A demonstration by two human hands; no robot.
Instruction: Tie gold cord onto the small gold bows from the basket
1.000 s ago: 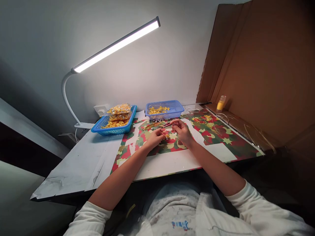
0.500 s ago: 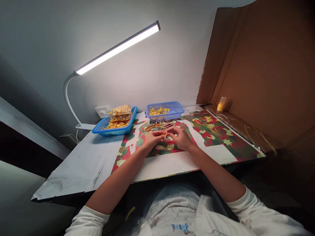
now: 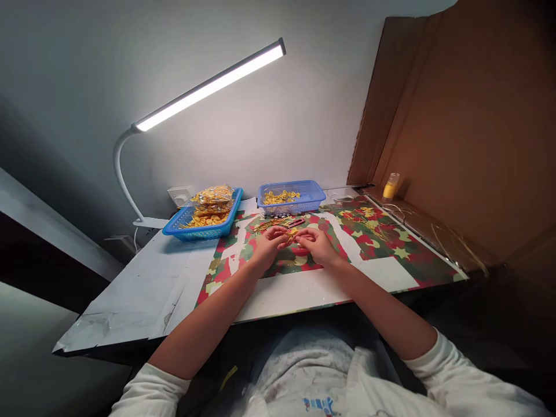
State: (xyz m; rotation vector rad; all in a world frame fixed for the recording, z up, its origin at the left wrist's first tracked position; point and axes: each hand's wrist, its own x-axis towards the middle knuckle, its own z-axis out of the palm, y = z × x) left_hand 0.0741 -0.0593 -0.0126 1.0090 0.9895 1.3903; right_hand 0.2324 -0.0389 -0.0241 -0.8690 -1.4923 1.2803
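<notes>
My left hand (image 3: 270, 245) and my right hand (image 3: 318, 245) meet over the middle of the patterned table cover. Between their fingertips is a small yellow bow (image 3: 292, 233), pinched from both sides; its finer details are too small to tell. Just beyond the fingers lie a bundle of thin golden strips (image 3: 271, 223) and a small pink-edged tool (image 3: 297, 222). Small dark shiny pieces sit behind them, close to a blue-violet basket (image 3: 313, 204) with yellow bows (image 3: 281, 197) inside.
At the left, a blue basket (image 3: 197, 233) holds yellow pieces and filled clear bags (image 3: 214, 197). A lit lamp (image 3: 211, 87) arches over the table. More golden strands (image 3: 367, 223) lie at the right, near a yellow-filled bottle (image 3: 390, 187) and a cardboard wall (image 3: 469, 127).
My fingers have shifted slightly around the yellow bow, and more of it shows between them. The fingers of my right hand are lower and more curled.
</notes>
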